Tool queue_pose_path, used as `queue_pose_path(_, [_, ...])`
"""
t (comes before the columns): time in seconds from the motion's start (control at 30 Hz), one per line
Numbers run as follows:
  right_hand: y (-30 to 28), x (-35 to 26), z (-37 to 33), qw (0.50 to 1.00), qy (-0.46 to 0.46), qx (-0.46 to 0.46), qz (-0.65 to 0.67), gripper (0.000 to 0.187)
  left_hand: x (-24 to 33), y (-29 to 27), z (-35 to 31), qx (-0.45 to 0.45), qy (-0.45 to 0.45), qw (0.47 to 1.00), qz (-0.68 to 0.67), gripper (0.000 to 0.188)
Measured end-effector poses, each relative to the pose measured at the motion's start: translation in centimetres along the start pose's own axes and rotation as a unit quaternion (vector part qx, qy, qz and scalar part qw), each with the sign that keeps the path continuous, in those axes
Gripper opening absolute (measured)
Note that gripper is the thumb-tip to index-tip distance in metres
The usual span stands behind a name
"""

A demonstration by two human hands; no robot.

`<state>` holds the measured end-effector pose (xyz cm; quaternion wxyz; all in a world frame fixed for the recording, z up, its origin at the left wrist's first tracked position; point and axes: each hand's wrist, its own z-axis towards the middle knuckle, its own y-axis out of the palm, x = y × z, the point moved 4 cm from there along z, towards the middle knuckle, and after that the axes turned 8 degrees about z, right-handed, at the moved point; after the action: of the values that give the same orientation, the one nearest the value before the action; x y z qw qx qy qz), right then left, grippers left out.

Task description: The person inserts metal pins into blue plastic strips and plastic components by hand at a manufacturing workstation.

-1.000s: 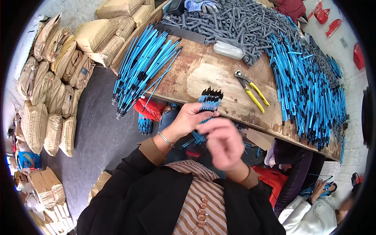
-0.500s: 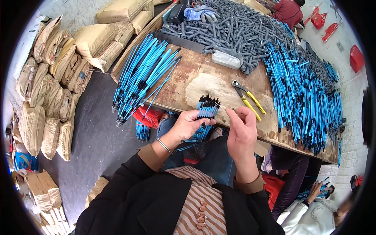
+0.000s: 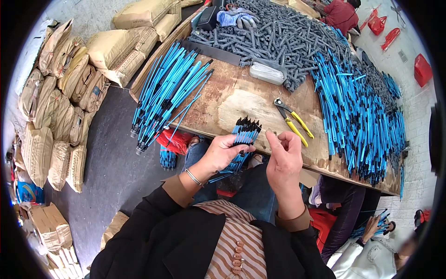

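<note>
A bundle of slim blue sticks with black tips [image 3: 247, 135] is gripped upright in my left hand [image 3: 220, 152], its thumb lying across the front. The lower ends hang over my lap. Just right of the bundle, my right hand [image 3: 284, 160] is closed, thumb and forefinger pinched together. A thin strand seems to run from the bundle toward those fingertips, too fine to make out. Beyond my right hand lie end-cutting pliers with yellow handles [image 3: 295, 123] on the wooden table [image 3: 218, 109], touched by neither hand.
Loose blue sticks lie heaped at the left [image 3: 169, 93] and right [image 3: 357, 121]. Behind are grey plastic plugs [image 3: 265, 37], a clear box [image 3: 268, 72] and a glove [image 3: 237, 17]. Brown sacks [image 3: 60, 111] are stacked left. A co-worker's hand [image 3: 371, 228] holds sticks lower right.
Both hands stay almost in place; the bundle is tilted slightly and my right fingers have shifted a little. The view has moved slightly.
</note>
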<state>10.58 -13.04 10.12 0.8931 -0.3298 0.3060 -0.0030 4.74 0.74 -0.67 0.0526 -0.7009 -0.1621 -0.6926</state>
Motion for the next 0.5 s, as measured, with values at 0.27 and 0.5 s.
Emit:
queue_pose_path(0.27, [0.6, 0.1, 0.3, 1.0, 0.002, 0.007, 0.009, 0.04, 0.8, -0.1, -0.2, -0.001, 0.016, 1.0, 0.022, 0.025])
queue_pose_path(0.5, [0.5, 3.1, 1.0, 0.985, 0.039, -0.006, 0.168, 0.033, 1.4, 0.0, 0.1, -0.041, -0.005, 0.999, -0.006, 0.024])
